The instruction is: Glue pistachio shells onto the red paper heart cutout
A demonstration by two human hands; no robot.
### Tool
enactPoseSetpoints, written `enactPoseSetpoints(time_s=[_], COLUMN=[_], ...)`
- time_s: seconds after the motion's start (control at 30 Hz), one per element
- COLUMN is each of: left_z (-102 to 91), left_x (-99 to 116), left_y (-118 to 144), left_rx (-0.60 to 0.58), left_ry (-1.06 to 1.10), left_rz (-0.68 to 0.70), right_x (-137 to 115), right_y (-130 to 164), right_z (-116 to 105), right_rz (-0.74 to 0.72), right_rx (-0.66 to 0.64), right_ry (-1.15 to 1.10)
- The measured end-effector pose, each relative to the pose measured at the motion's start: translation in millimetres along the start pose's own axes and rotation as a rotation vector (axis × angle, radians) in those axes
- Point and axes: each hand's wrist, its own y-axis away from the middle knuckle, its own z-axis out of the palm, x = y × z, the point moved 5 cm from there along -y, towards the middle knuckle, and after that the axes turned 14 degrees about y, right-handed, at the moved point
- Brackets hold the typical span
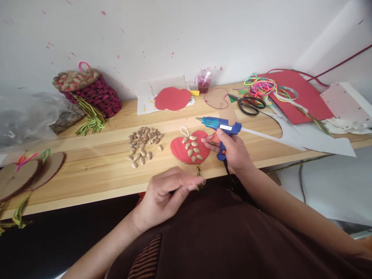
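My right hand (236, 151) is wrapped round a blue glue gun (216, 123), its nozzle pointing left and a white glue stick (261, 138) projecting from its back. Below the nozzle lies a red heart-shaped piece (176, 149) with a white cord loop (184, 132) at its top and several tan, nut-like shells (194, 144) on it. My left hand (167, 192) is closed, thumb and fingers pressed together, in front of the table edge by a small green-brown tassel (198, 170). What those fingertips pinch, if anything, is too small to make out.
Left of the heart is a pile of loose shells (143, 137). A woven purple basket (99, 95) and brown heart-shaped pieces (17, 176) are farther left. Behind are a red paper cutout (172, 98) and a cup of red liquid (204, 83); black scissors (250, 104) and tangled bright cords (263, 86) lie right.
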Motion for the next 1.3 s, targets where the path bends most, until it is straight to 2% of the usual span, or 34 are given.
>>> enactPoseSetpoints(time_s=[0.07, 0.2, 0.27, 0.37, 0.5, 0.67, 0.97, 1.17, 1.3], left_z=[0.0, 16.4, 21.2, 23.4, 23.6, 22.4, 22.8, 23.2, 25.7], left_x=[-8, -27, -34, -38, -38, -36, -24, -22, -24], left_y=[0, -2, -1, 1, 2, 2, 2, 1, 2], left_rx=[0.006, -0.238, -0.309, -0.291, -0.167, -0.076, -0.065, -0.035, -0.074], left_ry=[-0.169, -0.487, -0.600, -0.686, -0.650, -0.587, -0.471, -0.345, -0.361], left_rz=[0.040, 0.046, 0.023, 0.080, 0.211, 0.255, 0.362, 0.319, 0.265], right_x=[0, 0, 0, -1, 0, 0, 1, 1, 2], right_y=[0, 1, 1, 1, 1, 0, 0, 1, 0], right_z=[0, 0, 0, 0, 1, 0, 2, 2, 2], right_rz=[0.000, -0.014, -0.021, -0.021, -0.015, -0.018, -0.017, -0.036, -0.035], right_rx=[-0.002, -0.012, -0.003, 0.001, -0.010, 0.001, -0.003, -0.008, -0.008], right_ry=[-0.013, -0.001, 0.015, 0.014, 0.006, 0.010, 0.023, 0.034, 0.027])
